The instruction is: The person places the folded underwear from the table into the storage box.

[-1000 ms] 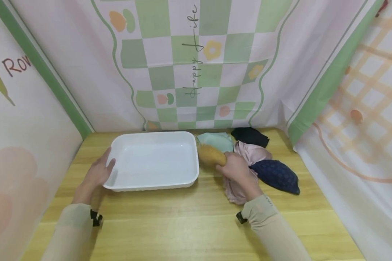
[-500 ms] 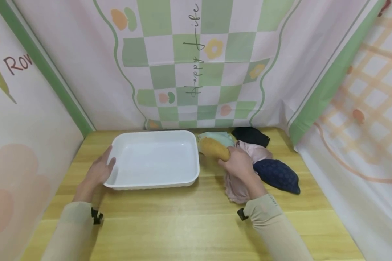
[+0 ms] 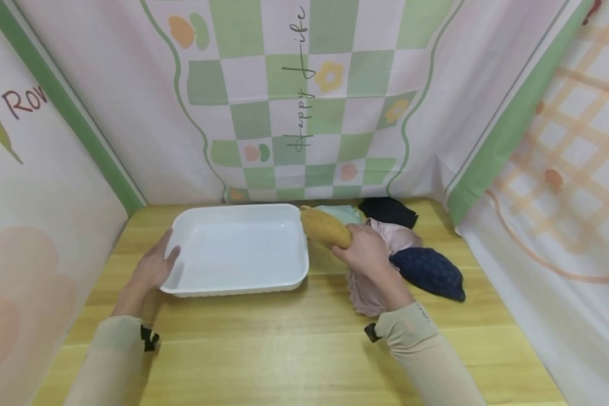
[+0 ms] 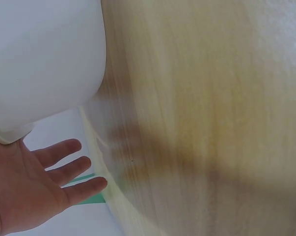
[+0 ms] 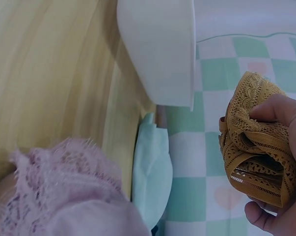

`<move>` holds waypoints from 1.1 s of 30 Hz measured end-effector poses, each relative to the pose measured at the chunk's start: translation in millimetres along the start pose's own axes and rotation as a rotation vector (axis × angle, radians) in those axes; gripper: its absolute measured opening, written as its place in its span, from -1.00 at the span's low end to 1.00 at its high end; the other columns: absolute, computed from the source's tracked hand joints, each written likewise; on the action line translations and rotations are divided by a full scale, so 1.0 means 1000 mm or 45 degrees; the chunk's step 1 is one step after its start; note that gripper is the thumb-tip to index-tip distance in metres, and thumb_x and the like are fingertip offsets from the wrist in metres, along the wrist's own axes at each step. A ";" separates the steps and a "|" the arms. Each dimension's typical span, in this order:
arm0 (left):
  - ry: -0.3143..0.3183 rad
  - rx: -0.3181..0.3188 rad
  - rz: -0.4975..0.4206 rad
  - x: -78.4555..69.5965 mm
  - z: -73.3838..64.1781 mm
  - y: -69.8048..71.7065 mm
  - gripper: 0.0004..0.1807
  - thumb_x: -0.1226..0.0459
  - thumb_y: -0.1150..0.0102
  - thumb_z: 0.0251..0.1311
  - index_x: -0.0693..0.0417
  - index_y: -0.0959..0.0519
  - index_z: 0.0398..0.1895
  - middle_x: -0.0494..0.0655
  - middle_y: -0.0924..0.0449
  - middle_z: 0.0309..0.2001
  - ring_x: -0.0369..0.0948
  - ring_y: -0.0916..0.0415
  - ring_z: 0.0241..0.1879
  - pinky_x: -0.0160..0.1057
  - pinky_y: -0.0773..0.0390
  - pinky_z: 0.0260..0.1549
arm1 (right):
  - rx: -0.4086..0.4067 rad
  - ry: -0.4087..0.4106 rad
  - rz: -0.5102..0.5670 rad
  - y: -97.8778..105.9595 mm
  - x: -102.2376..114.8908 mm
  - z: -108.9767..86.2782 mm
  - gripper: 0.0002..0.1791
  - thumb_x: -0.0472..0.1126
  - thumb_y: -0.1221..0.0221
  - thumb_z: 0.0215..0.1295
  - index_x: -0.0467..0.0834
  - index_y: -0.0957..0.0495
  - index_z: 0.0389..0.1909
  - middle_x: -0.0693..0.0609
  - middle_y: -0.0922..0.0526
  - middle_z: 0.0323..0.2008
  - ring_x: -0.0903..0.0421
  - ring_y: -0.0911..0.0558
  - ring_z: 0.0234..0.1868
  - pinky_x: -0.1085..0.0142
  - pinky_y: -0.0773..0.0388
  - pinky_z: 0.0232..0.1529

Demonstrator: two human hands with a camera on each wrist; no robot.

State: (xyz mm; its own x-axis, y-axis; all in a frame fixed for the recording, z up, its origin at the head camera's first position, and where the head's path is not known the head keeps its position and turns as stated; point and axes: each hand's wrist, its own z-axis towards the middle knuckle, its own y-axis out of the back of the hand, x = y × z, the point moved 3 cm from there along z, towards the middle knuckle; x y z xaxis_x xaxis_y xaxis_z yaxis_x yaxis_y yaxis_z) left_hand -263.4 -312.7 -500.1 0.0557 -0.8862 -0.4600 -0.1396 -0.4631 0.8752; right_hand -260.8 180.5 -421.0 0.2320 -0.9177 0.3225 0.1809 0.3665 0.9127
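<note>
A mustard-yellow lace bra (image 3: 326, 226), folded into a bundle, is gripped by my right hand (image 3: 365, 251) just off the right rim of a white tray (image 3: 233, 285). In the right wrist view, thumb and fingers pinch the lace bra (image 5: 255, 142) above the table. My left hand (image 3: 154, 265) is at the tray's left edge, its thumb over the rim. Three straight, spread fingers (image 4: 71, 172) show below the rim in the left wrist view. The inside of the tray shows only its bare white floor.
Right of the tray lie a mint-green bra (image 3: 342, 212), a black bra (image 3: 388, 212), a pink lace-edged bra (image 3: 365, 296) and a navy bra (image 3: 428, 273). Printed cloth curtains (image 3: 304, 113) enclose the wooden table (image 3: 264, 349) at the back and sides.
Over the last second the right hand lifts the mustard bra slightly and brings it left, to the tray's right rim. The left hand and the tray stay in place.
</note>
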 end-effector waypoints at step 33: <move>0.079 0.047 -0.022 -0.002 -0.002 0.001 -0.12 -0.33 0.69 0.43 -0.07 0.47 0.61 0.46 0.19 0.53 0.52 0.02 0.40 0.43 -0.08 0.36 | 0.113 0.178 0.037 -0.012 0.059 0.006 -0.57 0.15 -0.35 0.05 -0.08 -0.59 -0.23 0.04 -0.67 -0.31 0.01 -0.59 -0.21 0.08 -0.52 -0.17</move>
State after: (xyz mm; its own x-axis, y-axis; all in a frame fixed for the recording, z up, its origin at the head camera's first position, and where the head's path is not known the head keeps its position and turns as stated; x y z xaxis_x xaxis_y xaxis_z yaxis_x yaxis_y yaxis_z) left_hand -262.1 -311.6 -498.4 0.1190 -0.8780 -0.4636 -0.1744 -0.4782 0.8608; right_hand -254.7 121.2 -411.8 0.3678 -0.8742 0.3169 0.0885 0.3721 0.9240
